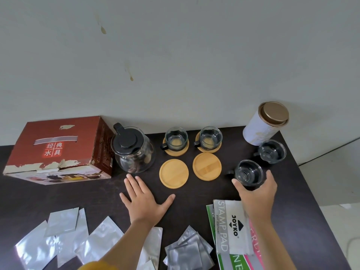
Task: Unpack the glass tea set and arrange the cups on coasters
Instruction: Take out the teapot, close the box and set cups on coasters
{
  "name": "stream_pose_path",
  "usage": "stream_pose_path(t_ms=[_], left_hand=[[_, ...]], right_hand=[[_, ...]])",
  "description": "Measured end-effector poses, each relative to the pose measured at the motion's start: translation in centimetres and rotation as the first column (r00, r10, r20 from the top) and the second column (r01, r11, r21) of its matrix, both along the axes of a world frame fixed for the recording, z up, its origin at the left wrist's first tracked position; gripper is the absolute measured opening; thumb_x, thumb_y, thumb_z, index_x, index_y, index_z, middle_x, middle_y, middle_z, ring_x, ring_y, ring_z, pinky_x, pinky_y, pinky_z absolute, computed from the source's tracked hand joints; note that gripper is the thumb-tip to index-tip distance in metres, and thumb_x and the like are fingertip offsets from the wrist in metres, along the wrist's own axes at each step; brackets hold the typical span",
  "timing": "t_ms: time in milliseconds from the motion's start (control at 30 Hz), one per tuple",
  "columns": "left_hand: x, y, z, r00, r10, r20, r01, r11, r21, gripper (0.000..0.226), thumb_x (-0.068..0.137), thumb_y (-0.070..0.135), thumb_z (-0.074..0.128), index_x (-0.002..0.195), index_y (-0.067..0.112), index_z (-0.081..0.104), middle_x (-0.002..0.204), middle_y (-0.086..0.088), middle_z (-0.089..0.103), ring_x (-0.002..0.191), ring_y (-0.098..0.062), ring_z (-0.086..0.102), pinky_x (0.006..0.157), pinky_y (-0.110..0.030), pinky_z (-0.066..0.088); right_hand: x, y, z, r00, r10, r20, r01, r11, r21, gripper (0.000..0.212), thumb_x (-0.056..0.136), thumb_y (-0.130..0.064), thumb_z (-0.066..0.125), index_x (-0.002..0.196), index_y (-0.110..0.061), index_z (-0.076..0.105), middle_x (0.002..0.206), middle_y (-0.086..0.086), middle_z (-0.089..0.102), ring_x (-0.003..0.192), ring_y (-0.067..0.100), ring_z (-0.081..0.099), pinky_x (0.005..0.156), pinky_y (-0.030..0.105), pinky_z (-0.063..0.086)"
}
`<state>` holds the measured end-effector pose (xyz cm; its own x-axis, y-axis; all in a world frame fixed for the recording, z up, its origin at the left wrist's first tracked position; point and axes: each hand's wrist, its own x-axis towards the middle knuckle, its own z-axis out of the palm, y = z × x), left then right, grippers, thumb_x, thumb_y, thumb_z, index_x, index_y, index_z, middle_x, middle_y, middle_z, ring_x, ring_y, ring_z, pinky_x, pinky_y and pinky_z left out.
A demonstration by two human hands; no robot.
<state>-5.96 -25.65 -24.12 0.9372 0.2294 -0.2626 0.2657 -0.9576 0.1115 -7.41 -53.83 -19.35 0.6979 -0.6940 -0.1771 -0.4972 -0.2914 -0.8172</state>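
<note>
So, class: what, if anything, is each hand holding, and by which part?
The right hand grips a glass cup round its body. The left hand lies flat, holding nothing.

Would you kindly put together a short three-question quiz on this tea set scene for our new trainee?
1. How many glass cups already sit on bamboo coasters?
2. True or false: the left hand grips the glass teapot.
3. Which cup does the right hand hold: (a) the near cup, (b) the far cup by the white canister?

Key
1. Two: the left cup and the right cup in the back row; the two front coasters are bare.
2. False: it lies flat on the dark table, apart from the teapot.
3. (a).
</note>
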Motion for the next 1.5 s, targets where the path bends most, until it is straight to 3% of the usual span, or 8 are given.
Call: stream_pose_path(t_ms=[167, 333, 500, 633, 800, 900, 1333, 1500], left_hand=[[0.0, -0.1, 0.1, 1.000, 0.000, -0.016, 0.000, 1.000, 0.011, 0.136, 0.057, 0.098, 0.014, 0.148, -0.003, 0.004, 0.157, -0.022, -0.004, 0.145, -0.035, -0.008, 0.112, -0.060, 0.015], [0.1, -0.1, 0.2, 1.000, 0.004, -0.020, -0.004, 1.000, 0.012, 0.136, 0.056, 0.098, 0.013, 0.148, -0.002, 0.001, 0.157, -0.021, -0.006, 0.145, -0.035, -0.010, 0.112, -0.060, 0.013], [0.1, -0.2, 0.3, 1.000, 0.002, -0.013, -0.002, 1.000, 0.012, 0.136, 0.056, 0.098, 0.014, 0.148, -0.002, 0.001, 0.157, -0.021, -0.006, 0.145, -0.035, -0.010, 0.112, -0.060, 0.013], [0.0, -0.2, 0.2, 1.000, 0.005, -0.004, -0.005, 1.000, 0.003, 0.136, 0.057, 0.098, 0.017, 0.148, -0.003, 0.005, 0.157, -0.022, -0.003, 0.146, -0.035, -0.007, 0.111, -0.061, 0.015], [0.0, -0.2, 0.3, 1.000, 0.005, -0.009, -0.005, 1.000, -0.004, 0.136, 0.057, 0.097, 0.018, 0.148, -0.003, 0.002, 0.157, -0.021, -0.005, 0.145, -0.035, -0.009, 0.112, -0.060, 0.014], [0.0, -0.2, 0.3, 1.000, 0.005, -0.012, -0.006, 1.000, -0.012, 0.136, 0.057, 0.097, 0.019, 0.148, -0.002, -0.001, 0.157, -0.021, -0.009, 0.145, -0.034, -0.013, 0.113, -0.060, 0.011], [0.1, 0.0, -0.1, 1.000, 0.001, -0.017, -0.002, 1.000, -0.019, 0.134, 0.057, 0.094, 0.020, 0.148, -0.003, 0.002, 0.157, -0.022, -0.008, 0.145, -0.034, -0.013, 0.112, -0.060, 0.010], [0.0, 0.0, 0.1, 1.000, 0.006, -0.012, -0.006, 1.000, -0.020, 0.134, 0.057, 0.094, 0.019, 0.148, -0.003, 0.001, 0.157, -0.021, -0.010, 0.145, -0.034, -0.015, 0.113, -0.059, 0.008]], right_hand=[[0.4, -0.2, -1.1, 0.999, -0.034, -0.028, 0.036, 0.996, 0.083, 0.100, 0.048, -0.057, 0.080, 0.129, -0.011, 0.044, 0.132, 0.008, 0.050, 0.122, 0.028, 0.050, 0.102, 0.050, 0.045], [0.7, 0.0, -1.1, 0.994, -0.103, 0.044, 0.097, 0.987, 0.130, 0.076, 0.065, -0.025, 0.086, 0.129, -0.018, 0.047, 0.126, 0.000, 0.055, 0.115, 0.021, 0.055, 0.102, 0.043, 0.046], [0.9, 0.7, -0.4, 0.982, -0.143, 0.126, 0.122, 0.980, 0.154, 0.070, 0.066, -0.019, 0.086, 0.126, -0.022, 0.049, 0.122, -0.003, 0.057, 0.111, 0.016, 0.057, 0.099, 0.036, 0.047], [1.2, 3.1, 0.5, 0.978, -0.041, 0.203, 0.010, 0.988, 0.155, 0.070, 0.065, -0.015, 0.087, 0.125, -0.024, 0.051, 0.118, -0.009, 0.056, 0.108, 0.007, 0.056, 0.093, 0.022, 0.044], [2.0, 7.8, 0.2, 0.968, 0.116, 0.221, -0.150, 0.978, 0.143, 0.071, 0.058, -0.021, 0.089, 0.119, -0.027, 0.055, 0.115, -0.010, 0.061, 0.108, 0.008, 0.059, 0.095, 0.031, 0.048], [2.6, 10.7, 0.4, 0.948, 0.232, 0.220, -0.263, 0.957, 0.124, 0.066, 0.057, -0.026, 0.089, 0.116, -0.027, 0.057, 0.109, -0.013, 0.061, 0.104, 0.003, 0.058, 0.088, 0.022, 0.048], [3.7, 15.7, -1.4, 0.904, 0.399, 0.154, -0.405, 0.915, 0.001, 0.079, 0.058, -0.032, 0.088, 0.125, -0.015, 0.051, 0.116, -0.008, 0.054, 0.116, 0.014, 0.047, 0.101, 0.029, 0.040], [3.0, 15.2, -1.2, 0.889, 0.436, 0.143, -0.444, 0.896, 0.028, 0.103, 0.057, -0.045, 0.087, 0.141, -0.010, 0.039, 0.135, -0.001, 0.045, 0.131, 0.013, 0.035, 0.109, 0.027, 0.031]])
